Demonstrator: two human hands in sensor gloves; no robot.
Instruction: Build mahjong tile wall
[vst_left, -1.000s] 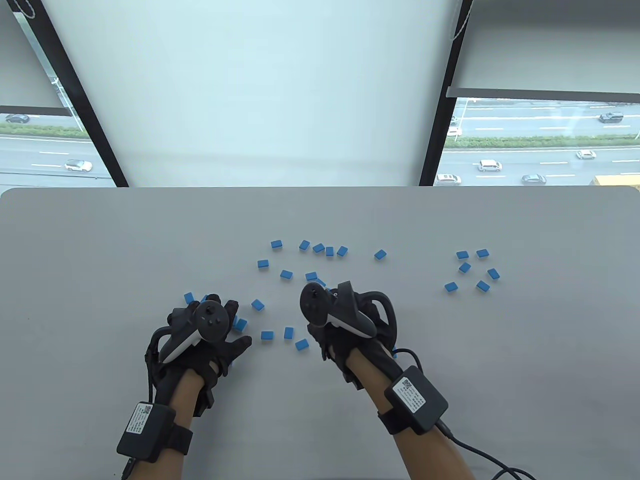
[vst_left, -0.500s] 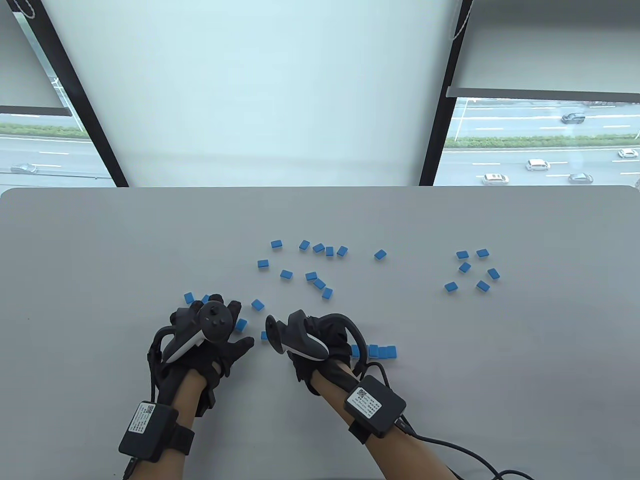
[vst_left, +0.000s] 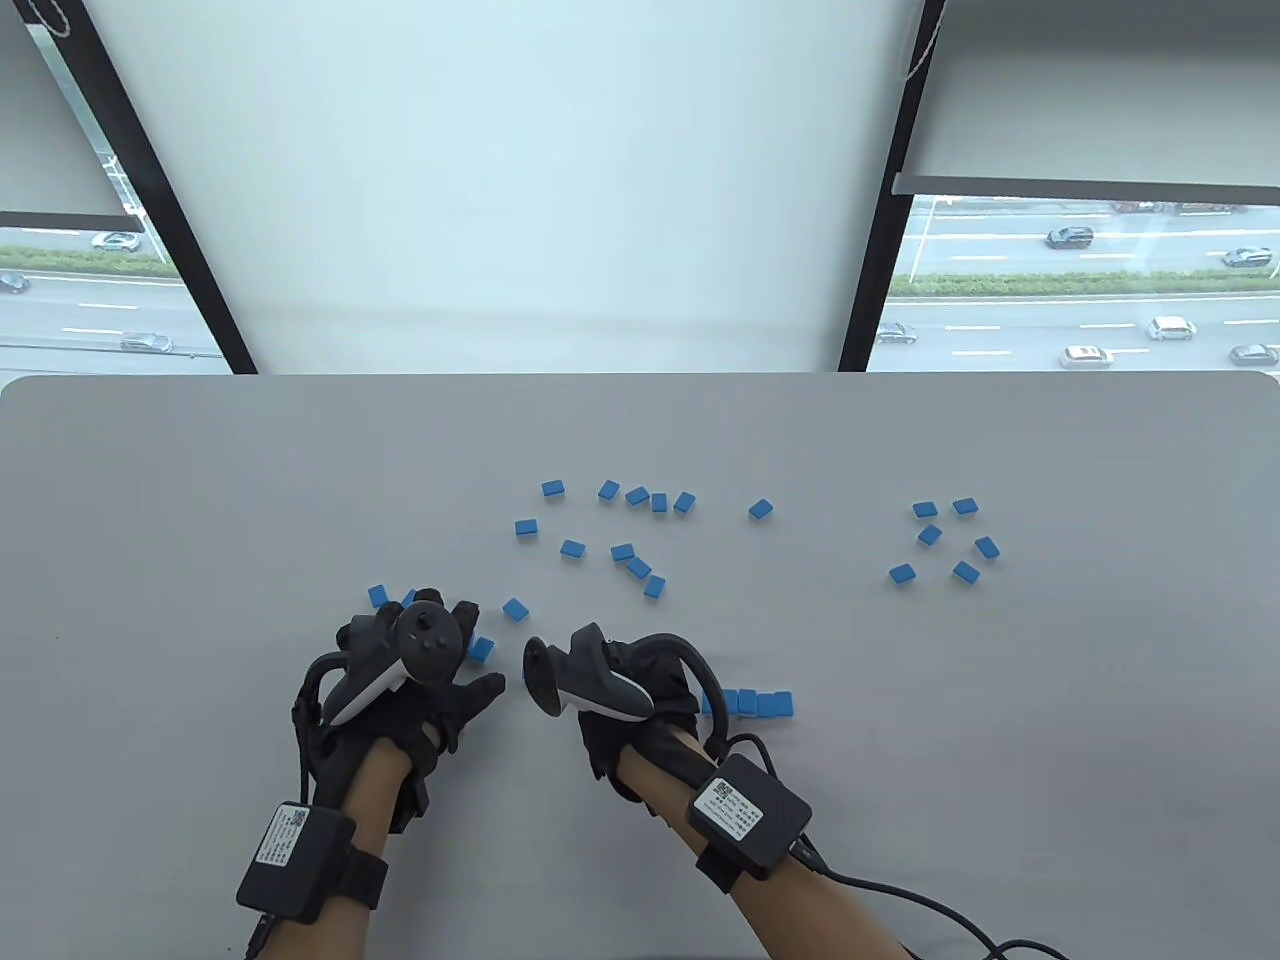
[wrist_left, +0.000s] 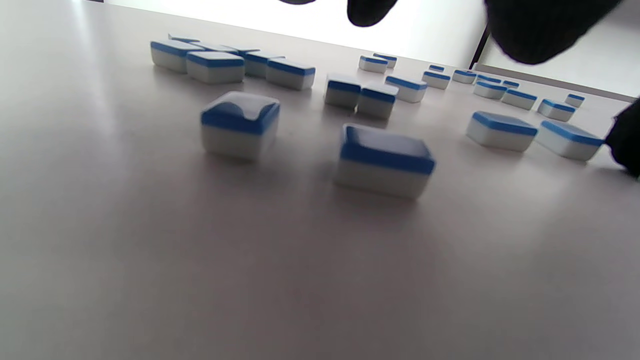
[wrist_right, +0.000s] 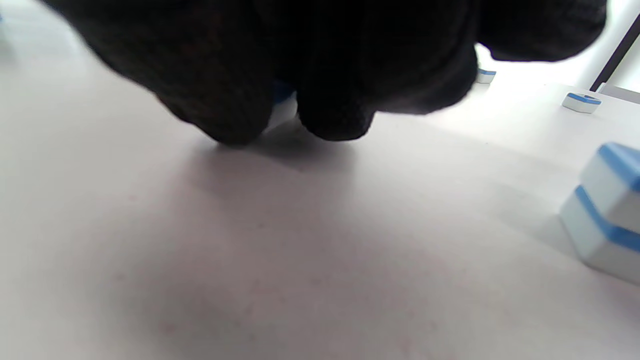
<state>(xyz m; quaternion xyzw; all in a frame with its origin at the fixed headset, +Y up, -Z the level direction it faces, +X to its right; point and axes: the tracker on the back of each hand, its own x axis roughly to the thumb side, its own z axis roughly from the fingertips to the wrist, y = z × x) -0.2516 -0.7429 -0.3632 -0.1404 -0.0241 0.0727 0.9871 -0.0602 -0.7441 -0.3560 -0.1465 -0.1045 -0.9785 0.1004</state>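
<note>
Tiles with blue backs lie scattered over the grey worktop, most in the centre of the table view and a small group at centre right. A short wall row stands at lower centre, just right of the right hand; the right wrist view shows it as two layers at the right edge of the frame.

In that wrist view the right hand's fingers are curled down to the worktop, and a bit of blue and white shows between them, so I judge this grip is closed around one tile. The left hand rests at lower left with its fingers spread and relaxed, holding nothing, and loose tiles lie just before it.

Risk, as I judge it: the right hand is very near the row, so a careless sweep of the wrist or of its cable can push the stacked tiles out of line. The tile under the fingers can also slip if the pinch is not even.

Free room is wide at the left, at the lower right and along the far edge of the worktop, enough to extend the row.
</note>
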